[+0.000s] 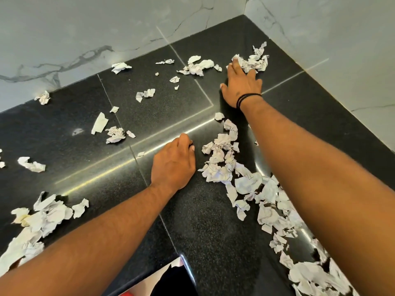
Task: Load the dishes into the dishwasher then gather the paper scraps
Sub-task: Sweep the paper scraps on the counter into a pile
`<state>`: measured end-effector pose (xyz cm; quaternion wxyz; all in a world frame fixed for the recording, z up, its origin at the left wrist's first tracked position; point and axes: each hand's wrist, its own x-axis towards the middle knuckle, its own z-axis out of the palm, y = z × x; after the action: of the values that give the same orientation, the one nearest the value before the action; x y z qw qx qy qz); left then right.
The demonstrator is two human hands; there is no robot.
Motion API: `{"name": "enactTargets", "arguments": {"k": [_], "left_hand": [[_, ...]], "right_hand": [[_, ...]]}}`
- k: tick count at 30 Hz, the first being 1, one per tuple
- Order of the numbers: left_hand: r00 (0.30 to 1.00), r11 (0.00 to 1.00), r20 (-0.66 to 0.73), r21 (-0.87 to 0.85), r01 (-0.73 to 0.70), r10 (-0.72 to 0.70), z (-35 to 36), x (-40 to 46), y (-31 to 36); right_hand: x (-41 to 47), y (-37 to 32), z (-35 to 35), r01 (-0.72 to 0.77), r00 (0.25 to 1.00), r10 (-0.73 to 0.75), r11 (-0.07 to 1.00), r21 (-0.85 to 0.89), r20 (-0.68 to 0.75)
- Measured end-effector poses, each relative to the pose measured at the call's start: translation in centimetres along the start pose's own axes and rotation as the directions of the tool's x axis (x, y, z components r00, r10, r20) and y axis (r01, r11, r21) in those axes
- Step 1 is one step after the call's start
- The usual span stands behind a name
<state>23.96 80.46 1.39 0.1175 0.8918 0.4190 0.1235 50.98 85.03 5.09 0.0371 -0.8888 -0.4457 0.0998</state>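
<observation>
Surface: a black speckled stone countertop (89, 159) that runs into a far right corner, with pale seams crossing it.
Walls: grey-veined white marble wall (106, 28) behind and to the right of the counter.
Paper scraps: torn, crumpled white pieces lie all over the counter. A long band (245, 180) runs from the middle towards the near right edge, partly under the right forearm. A small heap (254, 60) sits in the far right corner. A larger heap (36, 221) lies at the near left. Loose bits are scattered across the far and left parts, well apart from each other.
Right hand (241, 86): reaches far into the corner, palm down, fingers stretched out fairly straight. The fingertips touch the near left side of the corner heap; nothing is gripped. A black band (248, 99) circles the wrist.
Left hand (173, 165): rests on the counter near the middle, just left of the long band of scraps. The fingers are curled under; whether they pinch a scrap cannot be told.
</observation>
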Motion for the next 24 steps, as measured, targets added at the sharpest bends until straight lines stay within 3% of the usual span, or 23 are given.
{"name": "enactTargets", "arguments": {"k": [4,10,14,16,20,24], "left_hand": [[1.000,1.000,-0.005,-0.012,0.001,-0.001,0.0,0.0,0.0],[1.000,1.000,-0.019,0.008,0.008,-0.008,0.1,-0.1,0.0],[1.000,1.000,-0.016,0.001,0.008,-0.008,0.2,-0.1,0.0],[1.000,1.000,-0.012,-0.001,0.010,-0.010,0.2,-0.1,0.0],[1.000,1.000,-0.009,0.004,0.013,-0.013,0.2,-0.1,0.0],[1.000,1.000,-0.018,0.002,0.008,-0.008,0.2,-0.1,0.0]], "right_hand": [[-0.4,0.2,1.0,0.008,1.000,-0.008,0.998,-0.063,0.003],[-8.7,0.0,3.0,0.078,0.995,-0.074,0.996,0.051,-0.070],[-14.2,-0.2,3.7,0.081,0.994,-0.073,0.991,0.102,-0.083],[-15.1,-0.1,3.2,0.063,0.987,-0.039,0.987,0.150,-0.156],[-12.1,0.7,1.1,-0.015,0.928,0.088,0.980,0.199,-0.363],[-5.0,2.3,-1.0,-0.056,0.962,0.094,0.987,0.154,-0.255]]}}
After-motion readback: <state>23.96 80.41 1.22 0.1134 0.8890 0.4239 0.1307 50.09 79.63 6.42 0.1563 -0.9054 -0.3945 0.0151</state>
